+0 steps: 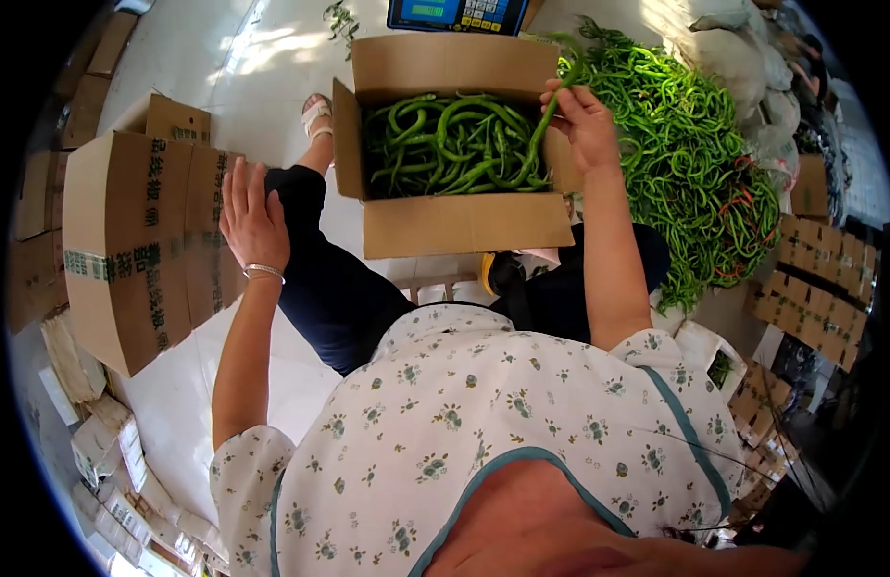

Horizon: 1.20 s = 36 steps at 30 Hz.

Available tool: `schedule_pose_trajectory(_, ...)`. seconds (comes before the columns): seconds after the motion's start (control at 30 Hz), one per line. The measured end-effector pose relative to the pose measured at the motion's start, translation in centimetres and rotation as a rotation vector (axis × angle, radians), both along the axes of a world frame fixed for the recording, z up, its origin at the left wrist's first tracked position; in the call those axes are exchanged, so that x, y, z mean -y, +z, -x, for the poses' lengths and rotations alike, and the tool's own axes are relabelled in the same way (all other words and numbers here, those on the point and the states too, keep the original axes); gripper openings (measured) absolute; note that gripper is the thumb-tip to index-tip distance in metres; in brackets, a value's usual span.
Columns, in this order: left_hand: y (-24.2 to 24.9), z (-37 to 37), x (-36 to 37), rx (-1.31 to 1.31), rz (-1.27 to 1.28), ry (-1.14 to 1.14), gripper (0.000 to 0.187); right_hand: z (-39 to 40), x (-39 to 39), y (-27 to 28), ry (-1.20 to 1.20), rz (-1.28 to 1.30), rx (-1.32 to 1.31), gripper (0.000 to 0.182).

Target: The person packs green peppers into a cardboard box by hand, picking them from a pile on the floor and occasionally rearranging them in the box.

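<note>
Long green peppers [445,144] lie inside an open cardboard box [469,226] on the floor between my legs. At the box's right edge, my right hand [581,120] pinches a long green pepper [541,135], which hangs down over the peppers in the box. My left hand [254,213] rests near my knee, beside a taller cardboard box [151,245], fingers stretched out and nothing held. To the right of the open box a big heap of green peppers [695,173] covers the floor, with a few red ones [738,204] in it.
A digital scale [459,14] stands behind the open box. White sacks [728,58] are beyond the heap. Printed cartons [815,298] are stacked at the right, and more boxes [41,202] line the left side. A few loose leaves lie on the floor [257,58] at the top.
</note>
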<state>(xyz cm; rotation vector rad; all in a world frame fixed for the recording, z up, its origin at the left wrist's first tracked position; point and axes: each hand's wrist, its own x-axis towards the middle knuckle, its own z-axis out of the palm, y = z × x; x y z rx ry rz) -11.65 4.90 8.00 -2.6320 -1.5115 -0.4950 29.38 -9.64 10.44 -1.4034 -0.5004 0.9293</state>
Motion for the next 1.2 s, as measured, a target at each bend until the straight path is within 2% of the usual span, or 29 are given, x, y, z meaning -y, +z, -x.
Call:
schedule_pose_trajectory(0.1, 0.3, -0.5, 0.2, 0.023, -0.002, 0.002, 0.040, -1.1, 0.5, 1.8, 0.146, -0.135, -0.346, 0.027)
schedule_pose_trajectory(0.2, 0.2, -0.9, 0.3, 0.050, -0.025, -0.010, 0.039, 0.7, 2.0, 4.4, 0.285, -0.186, -0.492, 0.029)
schedule_pose_trajectory(0.3, -0.1, -0.8, 0.5, 0.045, -0.046, -0.027, 0.039, 2.1, 4.3, 5.6, 0.311, -0.197, -0.514, 0.031)
schedule_pose_trajectory(0.47, 0.0, -1.3, 0.8, 0.046, -0.089, -0.067, 0.039, 2.0, 10.2, 8.8, 0.293, -0.179, -0.376, 0.029)
schedule_pose_trajectory(0.53, 0.6, -2.3, 1.1, 0.154, -0.157, -0.089, 0.036, 2.9, 12.4, 10.1, 0.273, -0.105, -0.261, 0.028)
schedule_pose_trajectory(0.57, 0.4, -2.5, 0.5, 0.252, -0.182, -0.201, 0.028, 3.7, 13.4, 11.2, 0.253, -0.044, -0.172, 0.027)
schedule_pose_trajectory(0.6, 2.0, -4.5, 1.3, 0.348, -0.047, -0.275, 0.021, 3.9, 14.2, 11.6, 0.238, -0.023, -0.137, 0.027)
schedule_pose_trajectory(0.63, 3.9, -7.2, 3.4, 0.553, 0.118, -0.304, 0.018, 4.4, 15.1, 11.8, 0.230, 0.006, -0.116, 0.027)
schedule_pose_trajectory(0.67, 6.8, -9.5, 5.5, 0.737, 0.432, -0.428, 0.018, 5.2, 15.9, 12.0, 0.222, 0.035, -0.092, 0.027)
schedule_pose_trajectory(0.7, 7.6, -12.0, 6.9, 0.855, 0.523, -0.616, 0.016, 5.8, 16.3, 12.1, 0.233, 0.031, -0.070, 0.028)
schedule_pose_trajectory(0.73, 8.2, -13.9, 7.9, 0.924, 0.973, -0.630, 0.021, 6.3, 16.5, 11.9, 0.287, 0.060, -0.053, 0.028)
schedule_pose_trajectory(0.8, 12.2, -17.5, 11.6, 1.041, 1.231, -0.799, 0.033, 6.4, 17.7, 11.8, 0.287, 0.133, 0.011, 0.029)
schedule_pose_trajectory(0.83, 12.7, -19.0, 12.8, 0.988, 1.277, -0.859, 0.035, 6.7, 18.5, 12.2, 0.291, 0.135, 0.071, 0.029)
schedule_pose_trajectory(0.87, 13.2, -20.5, 14.3, 0.963, 1.272, -0.821, 0.030, 7.0, 19.3, 12.6, 0.289, 0.148, 0.125, 0.029)
schedule_pose_trajectory(0.93, 12.4, -22.5, 15.7, 0.904, 1.370, -0.915, 0.022, 7.6, 21.6, 12.8, 0.219, 0.065, -0.001, 0.028)
schedule_pose_trajectory(1.03, 15.0, -25.0, 19.2, 0.798, 1.281, -0.968, 0.022, 7.9, 25.5, 12.2, 0.007, 0.026, -0.190, 0.028)
schedule_pose_trajectory(1.13, 14.9, -27.5, 21.0, 0.718, 1.253, -0.907, 0.022, 9.2, 29.9, 12.3, -0.064, 0.065, -0.231, 0.032)
schedule_pose_trajectory(1.2, 13.6, -28.5, 21.6, 0.713, 1.374, -0.981, 0.022, 10.5, 31.6, 11.7, -0.189, 0.151, -0.274, 0.032)
